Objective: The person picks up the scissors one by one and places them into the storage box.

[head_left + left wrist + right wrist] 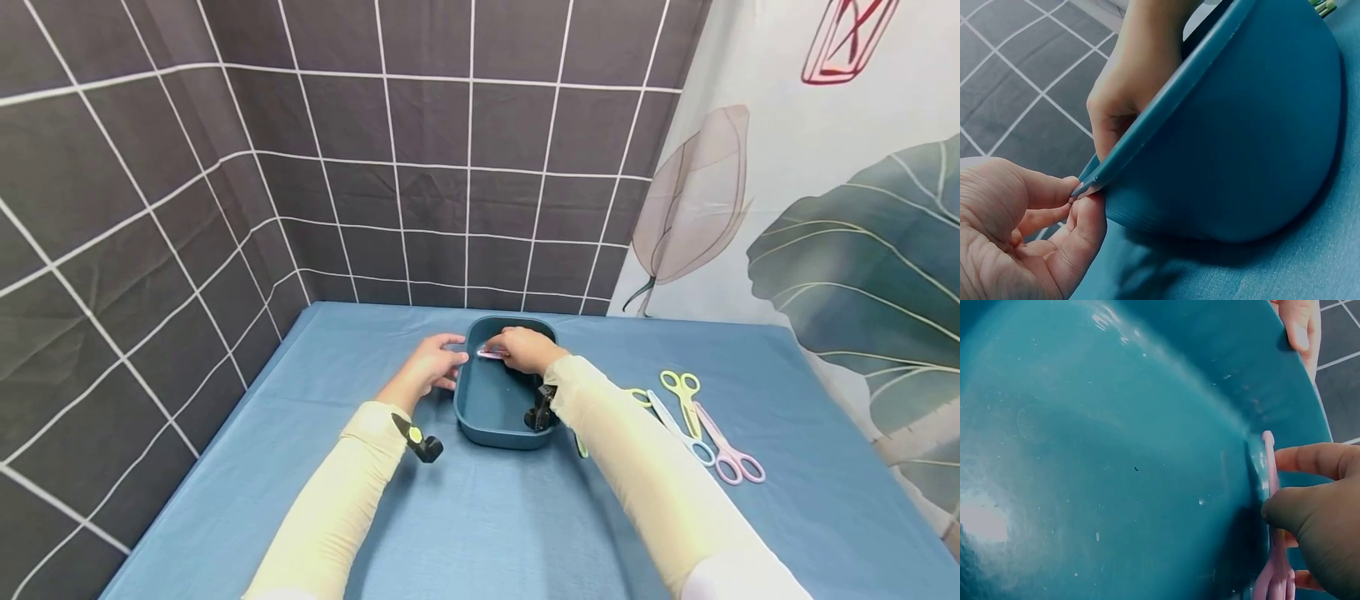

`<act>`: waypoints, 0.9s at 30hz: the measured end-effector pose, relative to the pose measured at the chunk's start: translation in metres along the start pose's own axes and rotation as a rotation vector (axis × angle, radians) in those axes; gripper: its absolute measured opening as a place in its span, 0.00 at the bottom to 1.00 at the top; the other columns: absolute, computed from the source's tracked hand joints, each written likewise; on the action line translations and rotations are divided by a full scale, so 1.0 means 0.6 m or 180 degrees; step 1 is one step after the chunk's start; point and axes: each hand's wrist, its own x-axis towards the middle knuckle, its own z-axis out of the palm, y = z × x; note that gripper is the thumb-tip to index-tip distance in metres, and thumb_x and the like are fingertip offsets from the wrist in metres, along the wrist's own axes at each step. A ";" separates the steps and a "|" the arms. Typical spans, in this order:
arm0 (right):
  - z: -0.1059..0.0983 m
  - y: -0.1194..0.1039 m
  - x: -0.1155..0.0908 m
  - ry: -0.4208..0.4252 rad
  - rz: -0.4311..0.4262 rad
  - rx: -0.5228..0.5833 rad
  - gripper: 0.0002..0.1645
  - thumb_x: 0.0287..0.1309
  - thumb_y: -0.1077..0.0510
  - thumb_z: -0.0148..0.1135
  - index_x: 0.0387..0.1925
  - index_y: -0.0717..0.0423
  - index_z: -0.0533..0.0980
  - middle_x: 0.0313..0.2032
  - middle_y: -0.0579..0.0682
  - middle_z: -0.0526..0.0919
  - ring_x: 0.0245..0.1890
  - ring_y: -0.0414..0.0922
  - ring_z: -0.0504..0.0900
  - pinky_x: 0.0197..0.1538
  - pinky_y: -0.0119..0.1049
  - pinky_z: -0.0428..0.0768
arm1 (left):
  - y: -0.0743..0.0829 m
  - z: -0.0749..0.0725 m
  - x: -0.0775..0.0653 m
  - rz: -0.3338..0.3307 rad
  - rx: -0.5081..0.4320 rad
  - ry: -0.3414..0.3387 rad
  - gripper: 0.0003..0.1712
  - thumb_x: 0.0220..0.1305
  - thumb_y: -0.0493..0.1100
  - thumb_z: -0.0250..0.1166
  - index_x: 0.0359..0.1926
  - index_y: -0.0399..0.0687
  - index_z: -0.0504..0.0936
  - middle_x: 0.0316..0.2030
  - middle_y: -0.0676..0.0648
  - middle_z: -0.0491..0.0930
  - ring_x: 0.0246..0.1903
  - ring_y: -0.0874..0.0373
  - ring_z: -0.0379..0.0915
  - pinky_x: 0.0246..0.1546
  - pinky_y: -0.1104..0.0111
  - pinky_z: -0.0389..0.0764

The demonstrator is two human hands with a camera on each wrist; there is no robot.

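Note:
A teal plastic basin (487,404) stands on the table, and my left hand (431,364) is at its left rim. The left wrist view shows that hand's thumb and fingers pinching the rim (1094,178). Inside the basin, my right hand (527,348) pinches a pair of pink scissors (1278,565) between thumb and fingers. The scissors lie close along the basin's inner wall, with their finger loops at the bottom edge of the right wrist view. In the head view the right hand covers part of them.
Right of the basin lie yellow-green scissors (687,404), light blue scissors (675,423) and another pink pair (723,450). A yellow-green loop (640,395) shows partly behind the right sleeve. Blue cloth (480,517) covers the table; a tiled-pattern curtain (435,192) hangs behind.

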 end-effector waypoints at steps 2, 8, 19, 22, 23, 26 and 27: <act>0.002 0.000 0.000 -0.0035 0.0022 0.0014 0.21 0.65 0.68 0.62 0.58 0.52 0.81 0.49 0.54 0.83 0.47 0.49 0.80 0.55 0.46 0.80 | -0.001 0.001 0.000 0.0002 -0.0013 -0.0006 0.27 0.72 0.38 0.63 0.70 0.49 0.73 0.36 0.43 0.77 0.24 0.57 0.73 0.22 0.66 0.84; 0.010 0.002 0.003 -0.0112 0.0060 -0.0035 0.21 0.67 0.66 0.61 0.58 0.48 0.82 0.47 0.52 0.83 0.46 0.47 0.80 0.53 0.44 0.81 | -0.002 0.001 0.001 -0.0009 -0.0029 -0.0007 0.27 0.72 0.38 0.63 0.69 0.49 0.73 0.36 0.42 0.77 0.24 0.57 0.73 0.21 0.66 0.84; 0.007 -0.004 0.002 -0.0104 0.0067 -0.0077 0.18 0.69 0.64 0.61 0.58 0.49 0.82 0.45 0.52 0.81 0.45 0.48 0.81 0.52 0.45 0.82 | -0.001 0.001 0.003 -0.0035 0.0000 -0.0015 0.27 0.72 0.39 0.63 0.69 0.50 0.73 0.34 0.43 0.76 0.25 0.57 0.73 0.22 0.66 0.85; 0.005 -0.005 0.001 -0.0120 0.0081 -0.0062 0.19 0.69 0.64 0.61 0.58 0.49 0.82 0.47 0.53 0.81 0.46 0.48 0.81 0.54 0.45 0.81 | -0.001 0.001 0.003 -0.0046 -0.0011 -0.0006 0.27 0.72 0.39 0.64 0.69 0.50 0.73 0.34 0.43 0.75 0.24 0.57 0.73 0.22 0.66 0.85; 0.005 -0.005 0.001 -0.0131 0.0086 -0.0047 0.19 0.69 0.64 0.61 0.58 0.49 0.82 0.47 0.53 0.81 0.47 0.48 0.81 0.54 0.45 0.81 | -0.001 0.001 0.003 -0.0050 -0.0011 0.0000 0.27 0.72 0.39 0.64 0.69 0.51 0.73 0.34 0.43 0.75 0.24 0.57 0.73 0.22 0.66 0.84; 0.002 -0.004 0.000 -0.0145 0.0084 0.0013 0.18 0.69 0.63 0.62 0.58 0.50 0.81 0.49 0.54 0.81 0.47 0.49 0.81 0.54 0.45 0.81 | -0.001 0.000 0.003 -0.0058 -0.0021 0.0000 0.27 0.72 0.39 0.63 0.69 0.51 0.73 0.34 0.43 0.75 0.24 0.57 0.73 0.22 0.66 0.85; 0.001 -0.003 -0.001 -0.0140 0.0079 0.0038 0.18 0.69 0.63 0.62 0.58 0.50 0.81 0.49 0.54 0.81 0.47 0.49 0.81 0.54 0.45 0.81 | -0.002 -0.001 0.003 -0.0056 -0.0024 0.0000 0.27 0.72 0.39 0.63 0.69 0.51 0.73 0.34 0.43 0.75 0.24 0.57 0.73 0.22 0.66 0.85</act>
